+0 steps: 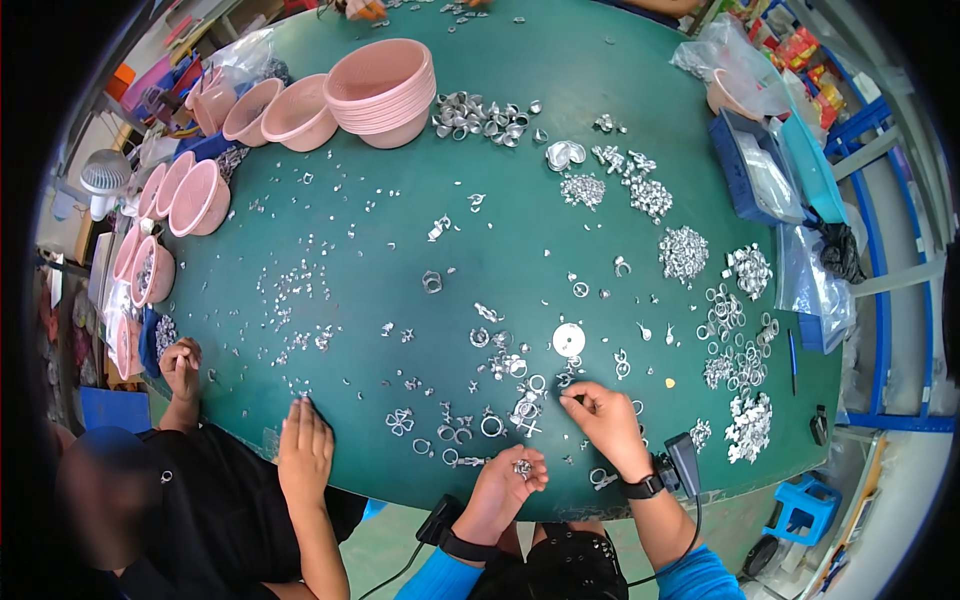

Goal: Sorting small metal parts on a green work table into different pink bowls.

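My left hand [503, 492] is turned palm up near the table's front edge, its fingers curled around a small clump of silver metal pieces [522, 467]. To its right, my right hand [608, 425] reaches low over the table with thumb and forefinger pinched together; what sits between the fingertips is too small to make out. Just beyond those fingertips lie small silver pieces [566, 378] and a white disc with a centre hole [569, 340]. Left of the fingertips are silver rings [492, 425] and other ornate metal parts, including a flower-shaped piece [399, 422].
Sorted heaps of silver parts [683, 254] cover the table's right side. Stacked pink bowls [380, 95] stand at the far left; a blue bin [752, 165] is at the far right. A co-worker's hand [305, 450] rests on the table to my left. A blue stool [803, 508] stands at the lower right.
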A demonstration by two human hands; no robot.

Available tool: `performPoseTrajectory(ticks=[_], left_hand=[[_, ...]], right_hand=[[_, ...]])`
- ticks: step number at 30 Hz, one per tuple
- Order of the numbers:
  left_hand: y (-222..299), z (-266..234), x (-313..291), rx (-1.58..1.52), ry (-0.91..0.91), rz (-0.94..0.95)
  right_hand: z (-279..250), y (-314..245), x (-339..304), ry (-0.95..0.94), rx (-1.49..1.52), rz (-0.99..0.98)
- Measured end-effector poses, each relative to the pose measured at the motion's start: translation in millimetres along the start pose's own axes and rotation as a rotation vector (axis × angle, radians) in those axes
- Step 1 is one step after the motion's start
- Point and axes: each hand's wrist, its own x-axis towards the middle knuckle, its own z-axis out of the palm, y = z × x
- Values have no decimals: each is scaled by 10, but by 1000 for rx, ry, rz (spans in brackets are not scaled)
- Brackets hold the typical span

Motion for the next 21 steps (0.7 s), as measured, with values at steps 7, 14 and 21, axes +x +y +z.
performPoseTrajectory(ticks=[7, 14, 21], left_hand=[[-21, -120, 44, -20, 57, 64], [33, 30, 41, 74, 98, 66], [-3, -97, 58, 105, 19, -36]], right_hand=[[251, 122, 136, 112, -180, -314], [-78, -131, -260, -309, 141, -22], [156, 168, 12, 160, -359, -170]])
